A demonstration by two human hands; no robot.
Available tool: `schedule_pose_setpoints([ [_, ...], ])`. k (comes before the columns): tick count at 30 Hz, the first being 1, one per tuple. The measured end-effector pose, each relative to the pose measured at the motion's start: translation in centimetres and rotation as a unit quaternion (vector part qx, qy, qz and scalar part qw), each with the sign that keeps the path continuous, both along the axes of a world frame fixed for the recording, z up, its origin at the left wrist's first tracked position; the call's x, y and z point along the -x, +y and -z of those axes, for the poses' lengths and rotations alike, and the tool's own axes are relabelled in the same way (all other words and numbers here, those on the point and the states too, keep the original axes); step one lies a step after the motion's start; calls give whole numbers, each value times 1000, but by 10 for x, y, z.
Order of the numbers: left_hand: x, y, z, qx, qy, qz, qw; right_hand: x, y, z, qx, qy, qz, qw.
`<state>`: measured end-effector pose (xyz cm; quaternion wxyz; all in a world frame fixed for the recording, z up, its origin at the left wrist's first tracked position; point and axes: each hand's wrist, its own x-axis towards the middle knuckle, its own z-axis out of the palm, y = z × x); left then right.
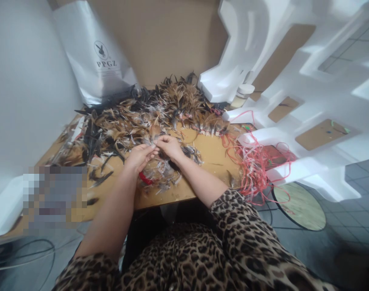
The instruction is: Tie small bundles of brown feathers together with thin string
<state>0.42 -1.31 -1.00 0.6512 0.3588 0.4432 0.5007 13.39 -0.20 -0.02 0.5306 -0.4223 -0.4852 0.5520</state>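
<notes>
Both my hands meet over the middle of the table, at the near edge of a heap of brown and black feathers (120,121). Between the fingertips is a brown feather (155,131) with pale fluff at its base. My left hand (141,155) pinches the fluffy end, its fingers curled. From the other side, the thumb and forefinger of my right hand (170,146) close on the same feather. Loose whitish fluff and feather scraps (165,171) lie below the hands. A small red item (145,178) shows beside my left wrist; its kind is unclear.
Neat feather bunches (210,124) lie right of the heap. Tangled red strings (254,169) hang over the table's right side by white foam pieces (320,117). A lidded jar (242,95) stands behind them. At the back left leans a silver bag (93,60). A round stool (299,206) is below right.
</notes>
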Motion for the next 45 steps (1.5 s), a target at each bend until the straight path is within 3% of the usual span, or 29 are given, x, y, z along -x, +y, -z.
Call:
schedule_pose_setpoints([
  [6,-3,-1,-2,-27,22,-28,999,0,1,2,25,41,-7,999],
  [14,-3,-1,-3,-21,50,-29,998,-5,1,-2,-1,-22,-15,1000],
  [18,-4,0,-1,-37,90,-34,995,-7,4,1,4,-8,-19,1000],
  [24,-4,-1,1,-31,78,-16,996,-7,5,3,24,3,-34,999],
  [30,3,2,1,-29,61,-35,997,-22,11,-1,-4,-110,-44,993],
  [33,6,4,2,-36,47,-62,996,-35,16,-2,-48,-258,-71,962],
  [38,4,3,0,-25,56,-72,996,-37,11,-7,-55,-490,-91,865],
  [42,3,3,-1,-21,56,-65,996,-26,5,-8,-68,-598,-82,794],
  [44,4,3,0,-23,45,-64,997,-25,5,-7,-76,-605,-69,789],
  [45,4,4,1,-24,38,-64,997,-26,6,-6,-79,-590,-66,801],
])
